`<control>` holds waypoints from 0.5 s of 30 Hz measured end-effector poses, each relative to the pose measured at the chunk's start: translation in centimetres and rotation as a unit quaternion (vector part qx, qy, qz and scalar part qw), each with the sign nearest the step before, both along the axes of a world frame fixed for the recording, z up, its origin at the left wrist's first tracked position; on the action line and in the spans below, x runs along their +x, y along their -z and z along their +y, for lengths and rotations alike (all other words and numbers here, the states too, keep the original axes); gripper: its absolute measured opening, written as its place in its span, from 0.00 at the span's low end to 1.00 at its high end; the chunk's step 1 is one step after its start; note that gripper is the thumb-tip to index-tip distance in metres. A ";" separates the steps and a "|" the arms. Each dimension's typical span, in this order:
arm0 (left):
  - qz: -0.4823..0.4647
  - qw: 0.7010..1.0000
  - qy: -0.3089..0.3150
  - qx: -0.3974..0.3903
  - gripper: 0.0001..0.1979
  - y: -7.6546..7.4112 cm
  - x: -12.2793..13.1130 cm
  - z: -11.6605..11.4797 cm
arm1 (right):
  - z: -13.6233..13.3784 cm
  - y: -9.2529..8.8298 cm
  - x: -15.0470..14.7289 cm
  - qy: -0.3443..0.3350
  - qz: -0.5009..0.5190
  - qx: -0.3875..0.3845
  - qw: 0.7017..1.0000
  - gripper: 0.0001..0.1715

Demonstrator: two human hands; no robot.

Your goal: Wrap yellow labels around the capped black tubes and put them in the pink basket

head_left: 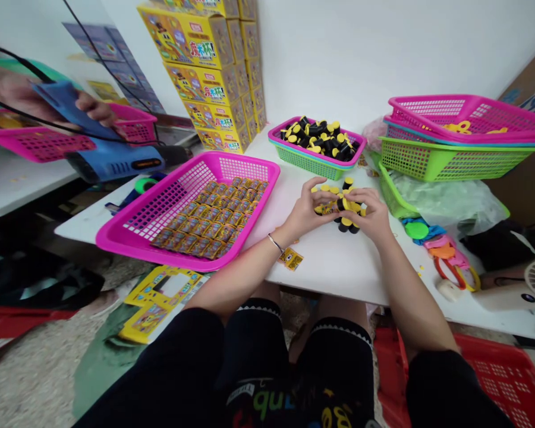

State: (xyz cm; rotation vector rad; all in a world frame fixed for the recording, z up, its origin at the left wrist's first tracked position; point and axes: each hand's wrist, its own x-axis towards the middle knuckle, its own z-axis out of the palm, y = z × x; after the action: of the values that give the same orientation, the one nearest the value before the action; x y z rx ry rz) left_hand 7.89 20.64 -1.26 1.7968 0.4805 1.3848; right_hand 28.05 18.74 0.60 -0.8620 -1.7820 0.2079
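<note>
Both of my hands meet above the white table. In my left hand [310,208] a small yellow printed piece [325,208], like a label or sleeve, is pinched between the fingers. My right hand [371,215] grips a small black cup with a yellow cap [341,204], which touches or nearly touches the printed piece. Fingers partly hide both. Around and beneath the hands stand several similar black cups [348,183] with yellow caps. A flat yellow printed sleeve [290,258] lies on the table by my left wrist.
To the left sits a pink basket [116,238] holding rows of wrapped pieces. A pink-and-green basket [310,160] of cups stands behind. Stacked yellow boxes [200,83] are at the wall. Another person's hand [93,110] holds a blue heat gun [111,157]. Stacked baskets [428,160] stand right.
</note>
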 end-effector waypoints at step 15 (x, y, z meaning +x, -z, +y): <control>0.212 0.964 -0.122 0.104 0.32 -0.6 -0.9 -0.5 | -1.3 0.3 -3.1 -0.079 0.264 -0.285 0.918 0.30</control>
State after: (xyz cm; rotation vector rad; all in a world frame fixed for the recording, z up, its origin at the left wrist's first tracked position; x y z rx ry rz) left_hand 6.98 20.18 -0.67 2.2848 0.8296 1.2426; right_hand 24.96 17.46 0.32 -0.9460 -1.2798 1.0106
